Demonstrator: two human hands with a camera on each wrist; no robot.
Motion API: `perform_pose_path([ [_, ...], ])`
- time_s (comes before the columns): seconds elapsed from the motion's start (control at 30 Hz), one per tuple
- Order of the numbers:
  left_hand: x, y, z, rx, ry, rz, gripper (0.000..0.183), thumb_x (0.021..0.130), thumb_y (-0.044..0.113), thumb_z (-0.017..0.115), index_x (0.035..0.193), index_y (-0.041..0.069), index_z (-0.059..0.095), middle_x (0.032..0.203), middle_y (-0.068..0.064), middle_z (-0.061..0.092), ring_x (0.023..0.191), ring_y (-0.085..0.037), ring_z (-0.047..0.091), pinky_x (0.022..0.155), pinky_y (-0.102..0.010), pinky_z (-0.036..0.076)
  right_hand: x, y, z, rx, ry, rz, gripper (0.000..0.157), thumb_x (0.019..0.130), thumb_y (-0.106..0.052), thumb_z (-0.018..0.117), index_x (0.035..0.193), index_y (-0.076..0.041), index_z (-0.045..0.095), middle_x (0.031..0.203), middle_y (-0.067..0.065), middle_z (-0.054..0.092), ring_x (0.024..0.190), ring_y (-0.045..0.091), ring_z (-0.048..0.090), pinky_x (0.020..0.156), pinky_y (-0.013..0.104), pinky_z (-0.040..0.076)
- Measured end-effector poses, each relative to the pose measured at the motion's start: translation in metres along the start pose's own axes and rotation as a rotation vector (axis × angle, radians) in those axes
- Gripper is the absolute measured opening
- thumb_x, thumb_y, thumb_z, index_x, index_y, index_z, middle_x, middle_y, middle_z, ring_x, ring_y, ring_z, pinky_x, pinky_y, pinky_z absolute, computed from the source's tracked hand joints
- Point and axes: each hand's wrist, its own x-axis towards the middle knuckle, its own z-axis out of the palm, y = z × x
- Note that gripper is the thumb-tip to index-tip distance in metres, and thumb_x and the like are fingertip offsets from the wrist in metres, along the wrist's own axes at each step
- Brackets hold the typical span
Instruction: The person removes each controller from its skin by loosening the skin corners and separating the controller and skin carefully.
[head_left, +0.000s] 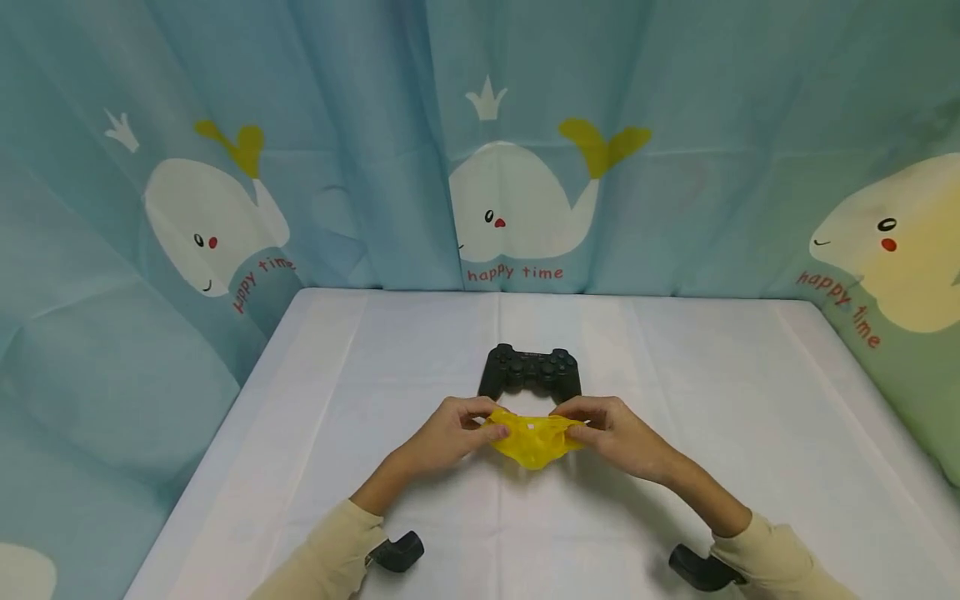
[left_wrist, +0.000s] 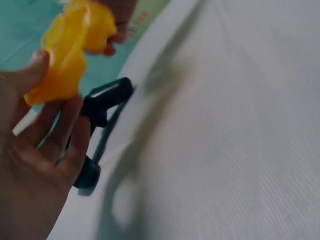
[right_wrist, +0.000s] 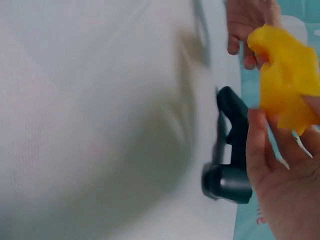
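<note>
A soft, translucent yellow silicone cover (head_left: 534, 446) is stretched between the two hands above the table. My left hand (head_left: 448, 435) pinches its left end between thumb and fingers; my right hand (head_left: 621, 435) pinches the right end the same way. The middle of the cover sags, and a small pale spot shows near its upper edge. Just beyond the hands, a black game controller (head_left: 528, 367) lies on the table, its grips towards me. In the left wrist view, fingers partly hide the controller (left_wrist: 107, 100). The right wrist view shows the cover (right_wrist: 285, 75) crumpled and folded.
A white cloth (head_left: 420, 342) with fold lines spans the table. Blue curtains (head_left: 360, 167) printed with whales hang behind it and along the sides. Black camera mounts (head_left: 399, 552) stick out from both sleeves, low over the table.
</note>
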Motion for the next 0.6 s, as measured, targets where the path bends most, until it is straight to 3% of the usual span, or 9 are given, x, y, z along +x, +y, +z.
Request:
perform_pose_path([
  [0.13,-0.005,0.001,-0.005,-0.244,-0.064,0.038,0.029,0.098,0.003,0.067,0.115,-0.02,0.063,0.11,-0.014,0.069,0.095,-0.015,0.066,0.085,-0.028,0.055,-0.008,-0.005,-0.011,0.18,-0.073,0.039,0.024,0.1,0.001,0.057,0.123,0.01,0.06,0.118,0.02,0.066,0.101,0.026,0.068,0.086,0.034,0.056],
  [0.3,-0.012,0.003,-0.006,-0.409,-0.134,0.068,0.057,0.097,0.024,0.072,0.115,-0.027,0.054,0.108,-0.004,0.07,0.094,-0.012,0.064,0.086,-0.024,0.052,-0.019,-0.004,-0.02,0.336,-0.14,0.0,0.014,0.098,0.006,0.056,0.112,0.006,0.056,0.114,0.02,0.068,0.101,0.023,0.068,0.087,0.035,0.055],
  [0.37,-0.013,0.003,-0.007,-0.429,-0.153,0.07,0.062,0.095,0.029,0.073,0.115,-0.027,0.054,0.107,-0.002,0.07,0.094,-0.012,0.063,0.086,-0.024,0.051,-0.022,-0.001,-0.021,0.401,-0.162,-0.026,0.009,0.098,0.007,0.057,0.102,0.002,0.051,0.111,0.017,0.069,0.1,0.022,0.068,0.087,0.034,0.055],
  [0.5,-0.014,-0.001,-0.009,-0.4,-0.184,0.061,0.057,0.096,0.028,0.072,0.112,-0.025,0.058,0.105,-0.002,0.071,0.094,-0.014,0.062,0.088,-0.026,0.051,-0.028,0.003,-0.018,0.566,-0.224,-0.066,0.026,0.099,0.01,0.053,0.089,-0.005,0.034,0.102,0.01,0.067,0.096,0.02,0.066,0.087,0.031,0.054],
  [0.6,-0.013,-0.004,-0.013,-0.353,-0.21,0.063,0.052,0.098,0.027,0.07,0.112,-0.023,0.061,0.106,-0.003,0.072,0.095,-0.015,0.062,0.089,-0.028,0.052,-0.031,0.003,-0.014,0.661,-0.252,-0.088,0.03,0.1,0.011,0.048,0.088,-0.006,0.027,0.099,0.007,0.065,0.095,0.019,0.063,0.086,0.03,0.052],
])
